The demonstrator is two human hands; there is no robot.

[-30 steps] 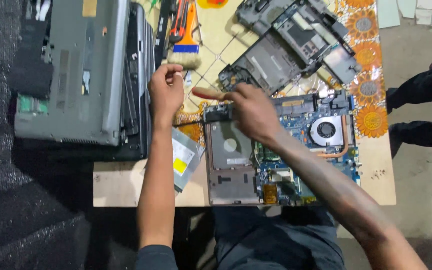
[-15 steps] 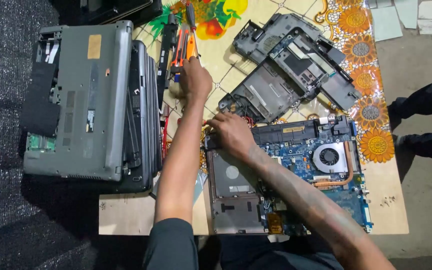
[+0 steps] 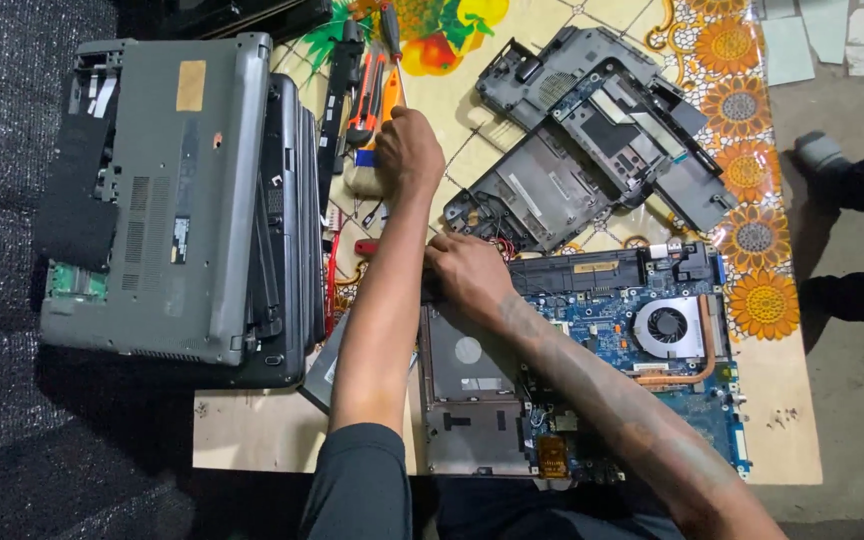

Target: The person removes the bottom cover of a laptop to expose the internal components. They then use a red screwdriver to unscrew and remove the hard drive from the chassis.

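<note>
Your left hand [image 3: 409, 150] reaches toward the far edge of the low table with the flower-patterned cloth [image 3: 782, 420], fingers curled closed around the handle of a small paintbrush with a blue ferrule and pale bristles [image 3: 365, 172], which lies among the orange-handled tools [image 3: 377, 85] there. Your right hand [image 3: 467, 275] rests palm down, fingers bent, on the far left corner of the opened laptop base with its blue circuit board and round cooling fan [image 3: 667, 325]; whether it grips anything cannot be told. That base sits at the near edge of the table, its silver drive bay [image 3: 467, 360] just under your right forearm. A black plastic laptop shell [image 3: 582, 140], emptied and tilted, lies beyond it toward the far right corner. A stack of grey closed laptops [image 3: 172, 200], undersides up, fills the left edge. A silver optical drive [image 3: 324, 365] pokes out beneath your left arm. Another person's dark-sleeved limbs [image 3: 862, 240] show beside the right edge
</note>
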